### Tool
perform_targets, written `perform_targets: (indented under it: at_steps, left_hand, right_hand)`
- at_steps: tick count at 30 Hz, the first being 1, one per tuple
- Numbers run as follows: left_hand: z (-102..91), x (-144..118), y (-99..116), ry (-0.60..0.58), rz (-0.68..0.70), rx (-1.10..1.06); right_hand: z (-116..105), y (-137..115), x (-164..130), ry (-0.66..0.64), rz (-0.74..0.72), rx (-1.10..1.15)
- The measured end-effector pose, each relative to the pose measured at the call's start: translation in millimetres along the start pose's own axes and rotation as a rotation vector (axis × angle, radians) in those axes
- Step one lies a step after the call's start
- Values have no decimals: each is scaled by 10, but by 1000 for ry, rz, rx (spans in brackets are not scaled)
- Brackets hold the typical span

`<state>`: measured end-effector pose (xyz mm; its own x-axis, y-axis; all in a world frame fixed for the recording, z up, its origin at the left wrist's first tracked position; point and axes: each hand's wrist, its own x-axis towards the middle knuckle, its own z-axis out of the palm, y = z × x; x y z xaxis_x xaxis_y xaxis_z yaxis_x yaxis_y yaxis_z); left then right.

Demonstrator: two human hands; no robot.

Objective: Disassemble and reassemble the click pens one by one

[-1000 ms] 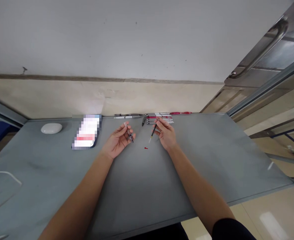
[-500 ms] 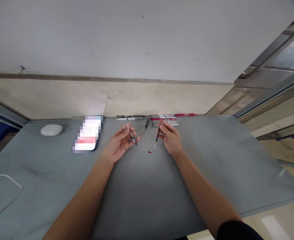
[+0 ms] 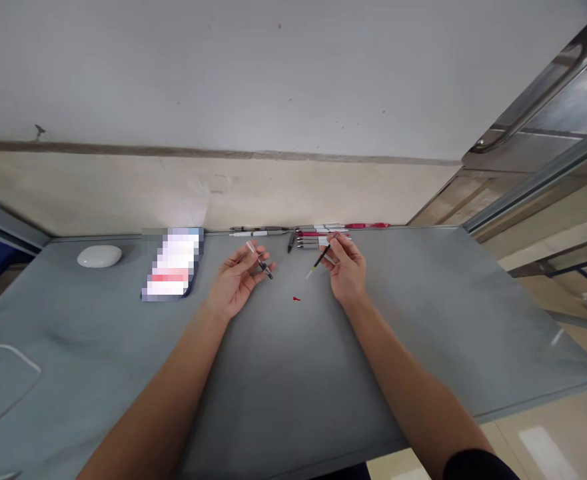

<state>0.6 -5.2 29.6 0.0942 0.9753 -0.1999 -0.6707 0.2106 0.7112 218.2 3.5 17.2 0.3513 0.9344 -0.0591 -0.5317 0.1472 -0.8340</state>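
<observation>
My left hand (image 3: 237,280) is closed on a clear pen barrel (image 3: 260,260) with a dark grip, which slants down to the right. Between the fingertips of my right hand (image 3: 346,270) is a dark pen refill (image 3: 322,257); its pale end points down and left toward the other hand. The two pen parts are apart. On the table below them lies a small red piece (image 3: 296,299). Just beyond, a short black pen part (image 3: 291,243) rests beside a row of pens (image 3: 308,241), partly hidden behind my right hand.
Against the wall, more pens (image 3: 258,233) and a red pen (image 3: 368,225) lie along the back edge of the grey table (image 3: 293,387). A phone with a blurred screen (image 3: 173,263) and a white oval case (image 3: 99,256) are at left. A white cable (image 3: 13,348) curves nearby.
My right hand has moved slightly up and right, and the refill in it has tilted further from upright. My left hand still holds the barrel, now tilted flatter. The view has shifted slightly.
</observation>
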Motion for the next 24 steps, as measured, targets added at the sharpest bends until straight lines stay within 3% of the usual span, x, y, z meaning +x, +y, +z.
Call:
perform_targets:
  at_steps: [8, 24]
  left_hand:
    - [69, 2, -15, 125, 51, -14]
    - [5, 25, -54, 0, 58, 116]
  right_hand:
    - [2, 4, 4, 96, -66, -23]
    - [-5, 28, -3, 62, -7, -64]
